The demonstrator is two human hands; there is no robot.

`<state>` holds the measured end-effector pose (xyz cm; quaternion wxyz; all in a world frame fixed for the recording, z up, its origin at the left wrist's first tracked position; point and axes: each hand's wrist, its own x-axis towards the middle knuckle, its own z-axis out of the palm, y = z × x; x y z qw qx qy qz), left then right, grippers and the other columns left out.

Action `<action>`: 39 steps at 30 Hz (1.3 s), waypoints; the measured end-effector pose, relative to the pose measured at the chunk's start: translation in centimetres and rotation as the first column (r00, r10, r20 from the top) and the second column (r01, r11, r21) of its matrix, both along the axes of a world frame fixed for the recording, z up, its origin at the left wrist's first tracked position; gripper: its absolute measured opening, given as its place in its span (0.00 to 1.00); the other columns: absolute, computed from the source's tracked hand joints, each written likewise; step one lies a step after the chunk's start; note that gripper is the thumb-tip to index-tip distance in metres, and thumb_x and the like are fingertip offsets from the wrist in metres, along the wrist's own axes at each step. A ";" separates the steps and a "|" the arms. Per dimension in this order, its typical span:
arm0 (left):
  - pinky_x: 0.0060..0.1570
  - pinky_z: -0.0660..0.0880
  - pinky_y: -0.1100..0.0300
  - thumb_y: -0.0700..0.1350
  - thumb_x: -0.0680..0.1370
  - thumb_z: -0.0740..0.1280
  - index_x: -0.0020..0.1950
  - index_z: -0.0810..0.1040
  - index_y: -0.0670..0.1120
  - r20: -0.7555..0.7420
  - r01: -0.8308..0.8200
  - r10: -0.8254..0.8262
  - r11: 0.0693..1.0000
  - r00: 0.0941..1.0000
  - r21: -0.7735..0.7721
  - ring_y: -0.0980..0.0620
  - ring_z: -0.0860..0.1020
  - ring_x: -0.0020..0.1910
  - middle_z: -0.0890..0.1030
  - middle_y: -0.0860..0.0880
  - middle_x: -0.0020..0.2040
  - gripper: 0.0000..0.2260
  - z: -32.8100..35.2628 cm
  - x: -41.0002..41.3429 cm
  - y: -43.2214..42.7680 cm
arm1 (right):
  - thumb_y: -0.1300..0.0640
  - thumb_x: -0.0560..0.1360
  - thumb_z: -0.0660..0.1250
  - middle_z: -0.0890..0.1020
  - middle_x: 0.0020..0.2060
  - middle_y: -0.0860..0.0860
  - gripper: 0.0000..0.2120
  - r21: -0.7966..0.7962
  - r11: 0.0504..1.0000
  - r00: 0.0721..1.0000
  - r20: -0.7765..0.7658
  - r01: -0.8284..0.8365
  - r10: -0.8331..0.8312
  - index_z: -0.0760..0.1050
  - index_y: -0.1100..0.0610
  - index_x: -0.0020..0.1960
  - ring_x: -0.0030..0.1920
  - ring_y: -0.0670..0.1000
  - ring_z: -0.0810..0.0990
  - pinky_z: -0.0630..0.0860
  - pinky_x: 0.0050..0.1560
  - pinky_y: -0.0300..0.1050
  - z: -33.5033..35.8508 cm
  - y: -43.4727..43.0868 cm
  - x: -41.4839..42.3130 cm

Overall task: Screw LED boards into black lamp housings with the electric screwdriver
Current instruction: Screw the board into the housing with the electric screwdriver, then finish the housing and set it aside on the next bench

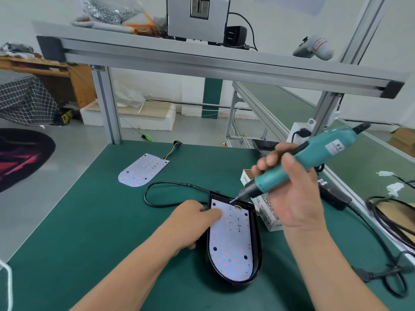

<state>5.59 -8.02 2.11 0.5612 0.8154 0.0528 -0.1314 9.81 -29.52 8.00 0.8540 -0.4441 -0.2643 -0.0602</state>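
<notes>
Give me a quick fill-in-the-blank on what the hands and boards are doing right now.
1. The right hand grips the electric ____.
2. The left hand touches the LED board seated inside the black lamp ____.
3. A spare LED board lies loose on the green mat, to the ____ of the seated one.

Missing words: screwdriver; housing; left.
</notes>
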 end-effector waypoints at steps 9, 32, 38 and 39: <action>0.35 0.66 0.54 0.43 0.76 0.63 0.42 0.76 0.45 0.069 -0.253 0.260 0.963 0.963 -0.093 0.48 0.65 0.29 0.71 0.48 0.30 0.05 0.5 0.9 1.4 | 0.53 0.83 0.67 0.78 0.36 0.51 0.07 -0.160 0.954 0.828 -0.475 0.252 -0.299 0.75 0.57 0.51 0.29 0.47 0.75 0.76 0.29 0.39 0.2 -8.4 2.3; 0.54 0.78 0.54 0.45 0.86 0.61 0.75 0.75 0.60 0.452 0.108 -0.413 0.820 0.791 0.561 0.45 0.81 0.52 0.85 0.50 0.56 0.19 6.3 3.0 -11.5 | 0.51 0.78 0.72 0.81 0.35 0.53 0.08 -0.979 -0.075 0.774 0.196 0.189 -0.602 0.74 0.51 0.47 0.27 0.47 0.79 0.73 0.30 0.45 -3.7 -17.1 2.2; 0.56 0.75 0.50 0.55 0.83 0.63 0.68 0.74 0.49 0.464 -0.216 -0.199 0.685 0.863 0.696 0.43 0.76 0.60 0.74 0.46 0.59 0.17 5.1 2.2 -6.6 | 0.48 0.79 0.71 0.81 0.36 0.49 0.10 -0.965 -0.196 0.793 0.257 0.177 -0.552 0.72 0.49 0.47 0.33 0.50 0.80 0.72 0.32 0.47 -3.4 -16.7 1.9; 0.52 0.74 0.50 0.56 0.83 0.63 0.66 0.73 0.47 0.417 -0.233 -0.141 0.652 0.898 0.721 0.42 0.76 0.57 0.72 0.47 0.57 0.17 4.7 1.9 -5.4 | 0.47 0.79 0.71 0.81 0.37 0.49 0.10 -0.961 -0.213 0.797 0.266 0.175 -0.542 0.71 0.49 0.48 0.34 0.50 0.80 0.73 0.33 0.48 -3.3 -16.7 1.9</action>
